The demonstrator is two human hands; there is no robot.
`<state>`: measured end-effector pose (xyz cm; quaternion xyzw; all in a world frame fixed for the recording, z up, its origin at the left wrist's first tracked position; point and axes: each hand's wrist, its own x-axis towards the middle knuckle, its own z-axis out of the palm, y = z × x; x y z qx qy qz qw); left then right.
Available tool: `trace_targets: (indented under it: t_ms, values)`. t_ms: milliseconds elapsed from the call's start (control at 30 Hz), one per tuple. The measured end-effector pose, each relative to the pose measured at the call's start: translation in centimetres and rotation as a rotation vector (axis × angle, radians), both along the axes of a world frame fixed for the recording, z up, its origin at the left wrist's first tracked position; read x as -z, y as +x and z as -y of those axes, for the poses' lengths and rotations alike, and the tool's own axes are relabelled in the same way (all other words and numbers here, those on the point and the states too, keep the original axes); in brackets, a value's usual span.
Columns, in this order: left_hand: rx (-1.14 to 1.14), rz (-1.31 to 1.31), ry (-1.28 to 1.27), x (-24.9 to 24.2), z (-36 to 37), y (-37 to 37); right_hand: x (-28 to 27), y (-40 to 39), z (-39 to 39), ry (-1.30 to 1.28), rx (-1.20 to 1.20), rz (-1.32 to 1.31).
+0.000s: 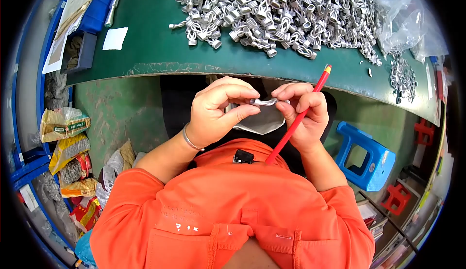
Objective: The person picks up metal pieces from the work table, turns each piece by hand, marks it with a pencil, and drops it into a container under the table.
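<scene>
Between both hands, in front of my body, is a small silvery metal loop fitting (264, 102). My left hand (217, 105) pinches its left end between thumb and fingertips. At its other end, the thumb and index finger of my right hand (306, 111) are closed on it. A long red rod with a yellow tip (286, 135) also sits in my right hand, slanting across the fingers with its tip pointing up over the table edge. Fingertips cover both ends of the fitting. Beyond my hands, a big pile of similar metal fittings (281, 14) lies on the green table (155, 50).
Smaller metal pieces (403, 79) and clear plastic bags (412, 21) lie at the table's right. A grey bin (86, 50) and white paper (115, 39) are at its left. A blue stool (374, 167) stands right; filled sacks (65, 123) sit by left shelving.
</scene>
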<state>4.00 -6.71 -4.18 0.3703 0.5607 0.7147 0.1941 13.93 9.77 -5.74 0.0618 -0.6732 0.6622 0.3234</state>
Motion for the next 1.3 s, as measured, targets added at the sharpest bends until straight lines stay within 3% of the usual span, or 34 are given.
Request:
trace_targets:
  t_ms: [167, 300, 467, 633, 700, 733, 767, 833, 967, 1033, 1200, 1300]
  values:
    - [-0.017, -0.286, -0.071, 0.0, 0.0, -0.2, 0.0, 0.0, 0.4, 0.058, 0.069, -0.048]
    - [-0.002, -0.266, -0.064, 0.4, 0.1, -0.1, -0.2, 0.1, 0.7, 0.07, 0.1, -0.07]
    - [-0.057, -0.035, -0.013, 0.6, 0.0, 0.6, -0.2, 0.0, 0.8, 0.053, 0.1, -0.074]
    - [-0.129, -0.034, -0.01, 0.3, -0.1, 0.9, 0.2, 0.4, 0.7, 0.078, 0.054, 0.164]
    - [-0.115, -0.33, -0.071, 0.3, 0.1, 0.2, -0.1, 0.2, 0.7, 0.079, 0.086, 0.153]
    - [-0.146, -0.429, -0.064, 0.2, -0.1, -0.1, -0.4, 0.2, 0.1, 0.238, 0.117, 0.122]
    - [-0.176, -0.471, -0.12, -0.2, -0.3, 0.0, -0.6, 0.0, -0.4, 0.398, 0.149, 0.083]
    - [-0.152, -0.557, -0.197, -0.2, -0.4, -0.3, -0.9, -0.7, -1.0, 0.434, 0.256, 0.081]
    - [-0.093, -0.278, -0.246, 0.0, -0.4, 0.6, -1.9, -4.0, -2.0, 0.72, 0.399, 0.03]
    - [-0.1, -0.276, -0.231, -0.4, -0.8, 0.5, -2.4, -5.4, -2.1, 0.851, 0.418, 0.056]
    - [-0.164, -0.22, -0.234, 0.0, -1.5, -0.7, -1.5, -5.8, -1.8, 0.893, 0.51, 0.112]
    - [-0.178, -0.237, -0.246, -0.7, -2.4, -1.5, -1.9, -5.2, -2.3, 0.739, 0.423, 0.095]
